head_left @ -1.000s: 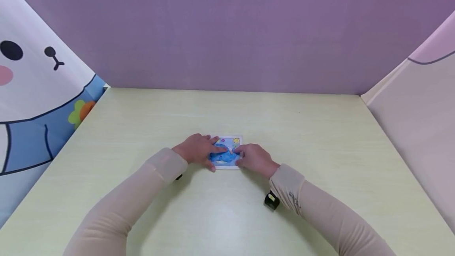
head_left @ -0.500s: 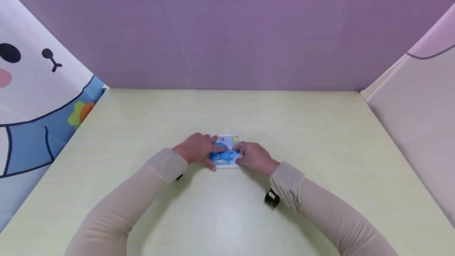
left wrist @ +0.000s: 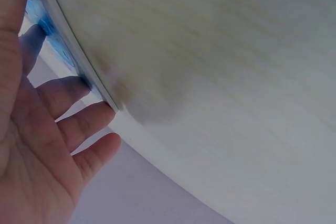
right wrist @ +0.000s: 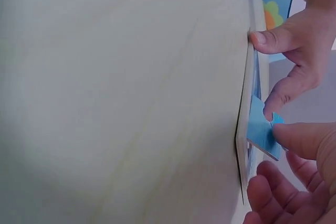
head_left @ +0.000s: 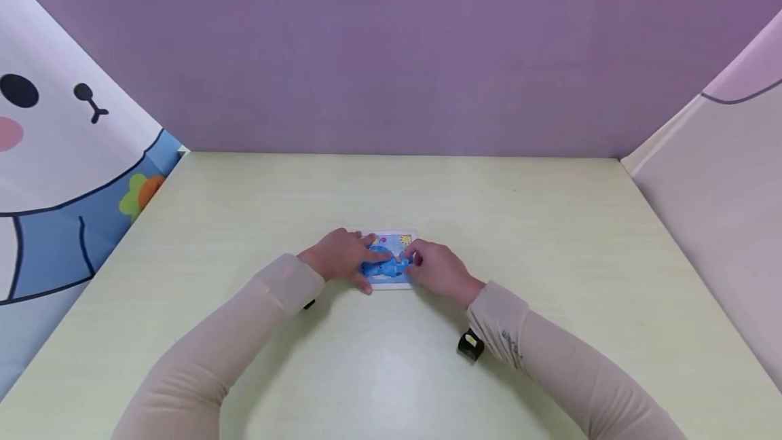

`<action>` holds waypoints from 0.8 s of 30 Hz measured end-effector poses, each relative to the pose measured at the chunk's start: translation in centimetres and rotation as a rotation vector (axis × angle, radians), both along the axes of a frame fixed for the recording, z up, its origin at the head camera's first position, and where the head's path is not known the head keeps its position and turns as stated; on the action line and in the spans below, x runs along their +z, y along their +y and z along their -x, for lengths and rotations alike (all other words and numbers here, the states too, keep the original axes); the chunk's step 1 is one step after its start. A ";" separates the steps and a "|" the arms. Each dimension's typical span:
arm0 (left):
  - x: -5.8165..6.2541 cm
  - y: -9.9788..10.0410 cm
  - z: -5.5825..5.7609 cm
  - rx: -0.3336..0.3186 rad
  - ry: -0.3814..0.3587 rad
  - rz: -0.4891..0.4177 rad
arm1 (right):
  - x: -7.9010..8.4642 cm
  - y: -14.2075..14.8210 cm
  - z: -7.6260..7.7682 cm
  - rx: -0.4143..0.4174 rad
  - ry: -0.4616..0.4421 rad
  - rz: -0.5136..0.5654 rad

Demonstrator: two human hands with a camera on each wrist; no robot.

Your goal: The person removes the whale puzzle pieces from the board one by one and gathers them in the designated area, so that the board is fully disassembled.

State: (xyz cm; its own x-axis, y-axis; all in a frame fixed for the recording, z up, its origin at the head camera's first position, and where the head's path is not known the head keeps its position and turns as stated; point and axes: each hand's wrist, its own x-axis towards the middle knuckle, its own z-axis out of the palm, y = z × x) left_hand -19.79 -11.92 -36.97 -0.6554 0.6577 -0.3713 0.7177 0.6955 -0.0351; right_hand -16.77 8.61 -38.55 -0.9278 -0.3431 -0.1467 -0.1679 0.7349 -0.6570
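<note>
A small jigsaw puzzle board [head_left: 391, 239] with a pale border and a blue picture lies on the table, a sun printed in its upper right corner. My left hand [head_left: 341, 255] rests on its left side, fingers spread and fairly straight, index finger on the blue picture. In the right wrist view, the left thumb touches the board's near edge. My right hand [head_left: 441, 269] is at the board's right side. It pinches a blue puzzle piece [right wrist: 261, 129] between thumb and finger, tilted up from the board. The left hand [left wrist: 50, 108] hides part of the picture.
The pale wooden table [head_left: 379, 365] stretches around the board. A purple panel [head_left: 391, 53] stands along its back. A cartoon-printed panel [head_left: 73, 168] is on the left and a pale panel [head_left: 715, 182] on the right. A black wrist camera [head_left: 470, 345] hangs under the right sleeve.
My right hand's fingers have shifted slightly, and the blue piece at the board's right side now appears lifted. The left hand keeps its place.
</note>
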 end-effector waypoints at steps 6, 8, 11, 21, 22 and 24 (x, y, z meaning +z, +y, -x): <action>-0.1 0.1 -0.1 0.006 0.001 0.005 | -0.1 0.1 -0.2 -0.011 0.003 0.054; -0.1 0.0 -0.1 0.000 0.007 0.004 | 0.1 0.1 -0.4 -0.019 -0.003 0.075; -0.2 0.0 -0.2 -0.004 0.014 0.005 | 0.1 0.2 -0.5 -0.026 -0.006 0.106; -0.1 0.1 -0.1 0.019 0.001 0.014 | -0.1 1.1 -0.6 -0.023 0.039 0.147; -0.2 0.1 -0.1 0.023 -0.002 0.015 | -0.1 1.2 -0.6 -0.024 0.044 0.152; -0.2 0.1 -0.1 0.028 -0.005 0.019 | 0.0 1.5 -0.7 -0.031 0.045 0.160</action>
State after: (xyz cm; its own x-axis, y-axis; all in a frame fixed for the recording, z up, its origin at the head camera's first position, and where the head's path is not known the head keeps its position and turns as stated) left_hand -19.65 -11.83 -37.20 -0.6716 0.6317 -0.3872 0.6981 0.7145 -0.0451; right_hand -16.06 10.07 -38.51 -0.9427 -0.3299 -0.0508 -0.1785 0.6268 -0.7585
